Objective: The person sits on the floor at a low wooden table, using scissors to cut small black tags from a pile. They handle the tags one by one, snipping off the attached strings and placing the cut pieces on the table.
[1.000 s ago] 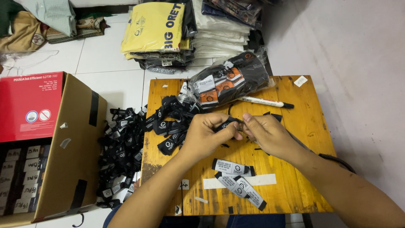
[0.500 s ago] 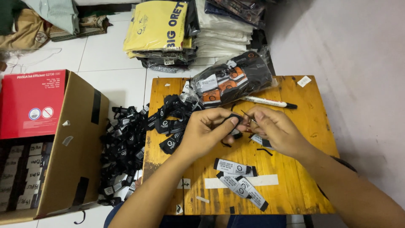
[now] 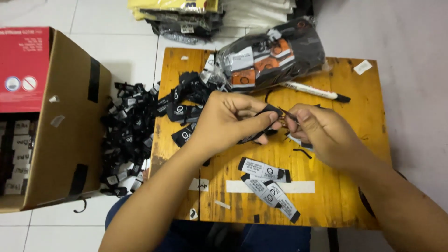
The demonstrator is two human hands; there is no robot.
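Over a small wooden table (image 3: 354, 186) my left hand (image 3: 228, 122) pinches a small black tag (image 3: 268, 111) between thumb and fingers. My right hand (image 3: 322, 133) meets it from the right, its fingertips holding a thin black string (image 3: 288, 115) against the tag. Just below my hands lie a few grey-and-black printed labels (image 3: 268, 179). A heap of black tags (image 3: 184, 105) covers the table's left part and spills to the floor.
A clear bag of black and orange tags (image 3: 270, 56) lies at the table's far side, a white marker (image 3: 315, 91) beside it. An open cardboard box (image 3: 60, 121) stands on the floor at the left. Packed garments (image 3: 182, 18) are stacked beyond the table.
The camera has tilted down and closer. My hands stay together over the table's middle, working the string at the black tag; they shifted only slightly.
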